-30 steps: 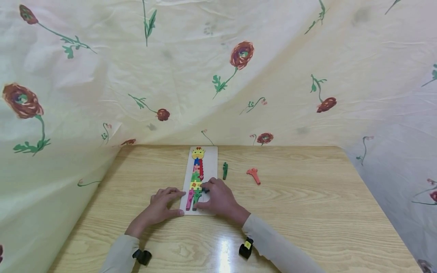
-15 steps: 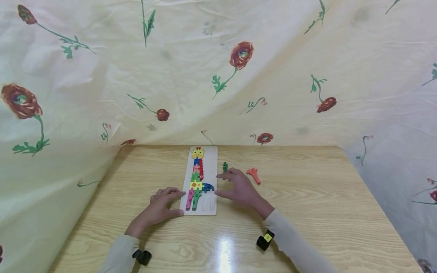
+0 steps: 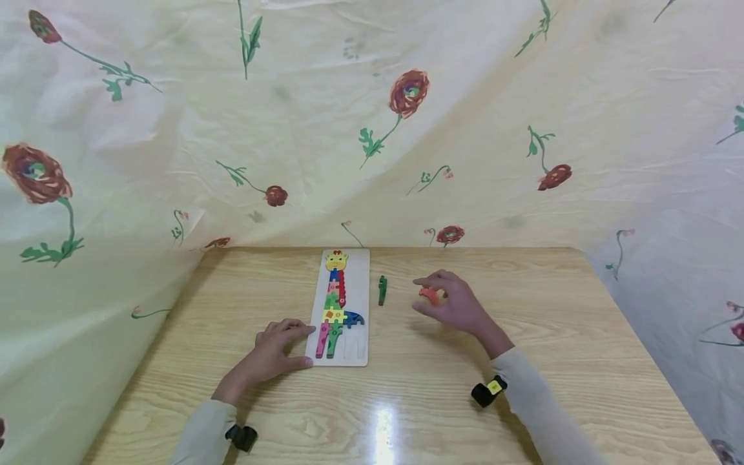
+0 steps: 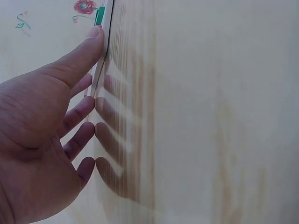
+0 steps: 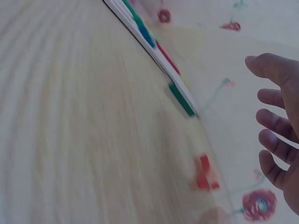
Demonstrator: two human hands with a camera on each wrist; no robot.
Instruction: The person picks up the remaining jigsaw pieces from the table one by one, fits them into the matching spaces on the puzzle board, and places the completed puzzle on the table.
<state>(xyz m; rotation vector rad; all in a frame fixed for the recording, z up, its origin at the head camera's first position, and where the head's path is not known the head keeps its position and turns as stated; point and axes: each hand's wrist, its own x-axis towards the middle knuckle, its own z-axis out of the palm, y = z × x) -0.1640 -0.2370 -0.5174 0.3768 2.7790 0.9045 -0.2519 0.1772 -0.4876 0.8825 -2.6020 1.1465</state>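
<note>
A giraffe puzzle board (image 3: 356, 278) lies on the table, with colourful pieces set in its left part and a blue piece (image 3: 352, 319) at its right. My left hand (image 3: 270, 355) touches the board's left edge with thumb and fingertips. In the left wrist view, the thumb (image 4: 79, 58) lies along that edge. Above an orange-red puzzle piece (image 3: 429, 295), my right hand (image 3: 462, 307) hovers with thumb and fingers spread apart. The hand partly covers this piece. Seen from the right wrist, the orange-red piece (image 5: 205, 175) is blurred and the fingers hold nothing.
Between the board and my right hand lies a dark green puzzle piece (image 3: 382, 290). Two bare leg-shaped outlines (image 3: 354, 347) show at the board's lower right. A flowered cloth (image 3: 325, 129) hangs behind the wooden table (image 3: 535, 310) and along its sides.
My right hand has let go of the blue piece, now on the board, and has moved right past the green piece to the orange-red one. The left hand has stayed in place.
</note>
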